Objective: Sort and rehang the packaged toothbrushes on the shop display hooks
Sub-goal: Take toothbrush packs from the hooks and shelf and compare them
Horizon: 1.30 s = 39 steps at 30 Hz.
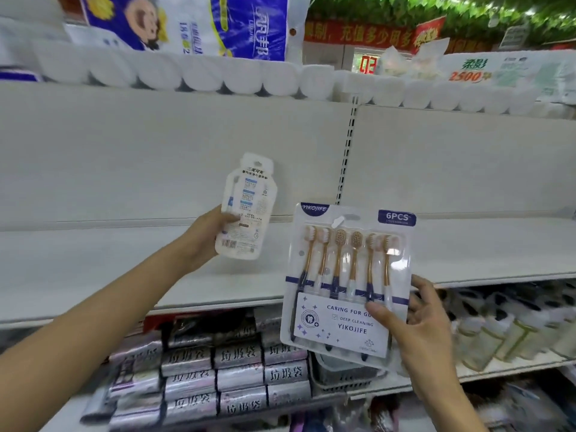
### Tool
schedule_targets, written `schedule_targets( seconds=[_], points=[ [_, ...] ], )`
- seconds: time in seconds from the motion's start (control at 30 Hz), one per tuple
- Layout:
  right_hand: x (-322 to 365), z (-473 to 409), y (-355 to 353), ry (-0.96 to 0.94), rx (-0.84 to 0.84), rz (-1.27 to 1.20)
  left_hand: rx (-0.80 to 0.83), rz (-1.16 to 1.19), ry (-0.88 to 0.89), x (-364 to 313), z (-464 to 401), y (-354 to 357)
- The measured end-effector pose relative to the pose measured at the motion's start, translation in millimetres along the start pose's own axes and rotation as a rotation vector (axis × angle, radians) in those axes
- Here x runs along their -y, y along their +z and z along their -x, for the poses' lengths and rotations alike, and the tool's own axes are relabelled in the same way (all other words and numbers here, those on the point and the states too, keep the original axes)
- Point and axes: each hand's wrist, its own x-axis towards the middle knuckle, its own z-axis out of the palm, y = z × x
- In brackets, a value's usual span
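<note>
While both hands are holding packs w/ no hooks in view, mix-ups are looming. Left hand (207, 236) is gripping the small pack (246, 210); right hand (417, 319) is pinching the 6-pc pack (346, 282) by one corner, so it's probably risking a slip.

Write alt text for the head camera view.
A person holds two toothbrush packs before a bare shop shelf: the left hand grips a small white pack, the right hand a six-brush pack. Toilet paper rolls line the top.
</note>
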Motion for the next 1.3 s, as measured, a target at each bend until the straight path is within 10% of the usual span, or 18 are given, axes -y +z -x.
schedule_targets(
  seconds=[0.57,0.97,1.3],
  points=[
    [22,50,200,0.002,0.511,-0.135,-0.022,0.918,0.109,8,234,-137],
    [42,176,375,0.026,0.719,-0.174,-0.396,0.86,0.281,5,413,-299],
    [65,311,519,0.049,0.874,-0.21,-0.907,0.354,0.183,14,551,-415]
  ],
)
